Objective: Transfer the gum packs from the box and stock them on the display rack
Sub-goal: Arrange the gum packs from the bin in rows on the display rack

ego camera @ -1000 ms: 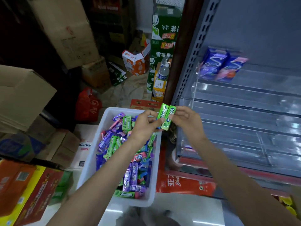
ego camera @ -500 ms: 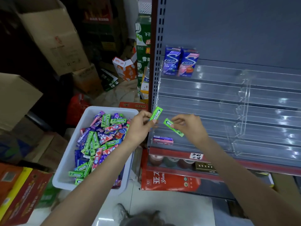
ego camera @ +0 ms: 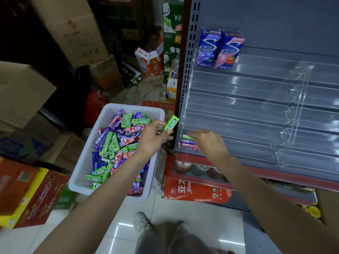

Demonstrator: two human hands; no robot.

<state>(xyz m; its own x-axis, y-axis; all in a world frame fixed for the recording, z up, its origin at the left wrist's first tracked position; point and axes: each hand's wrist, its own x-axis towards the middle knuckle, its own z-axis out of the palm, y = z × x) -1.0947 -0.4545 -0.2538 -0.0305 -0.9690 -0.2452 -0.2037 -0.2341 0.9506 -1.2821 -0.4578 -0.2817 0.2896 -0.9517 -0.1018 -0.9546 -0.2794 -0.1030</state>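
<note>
A white plastic box (ego camera: 110, 110) on the floor holds several green, purple and pink gum packs (ego camera: 117, 143). My left hand (ego camera: 152, 138) pinches one green gum pack (ego camera: 171, 122) upright, just left of the rack's edge. My right hand (ego camera: 209, 143) reaches into the lowest tier of the clear display rack (ego camera: 238, 110) and holds a second green pack (ego camera: 188, 138) on top of a small stack of purple and pink packs (ego camera: 187, 143) at the tier's left end. Two tall gum cartons (ego camera: 220, 49) stand on the top tier.
Cardboard boxes (ego camera: 73, 30) and drink cartons (ego camera: 171, 43) crowd the floor behind the white box. Red and yellow boxes (ego camera: 27, 191) lie at the lower left. A red carton (ego camera: 196, 189) sits under the shelf. My shoe (ego camera: 141, 221) and legs are on the tiled floor below.
My right hand has carried its green pack down and right into the rack's lowest tier, onto the small stack. My left hand keeps its green pack near the box.
</note>
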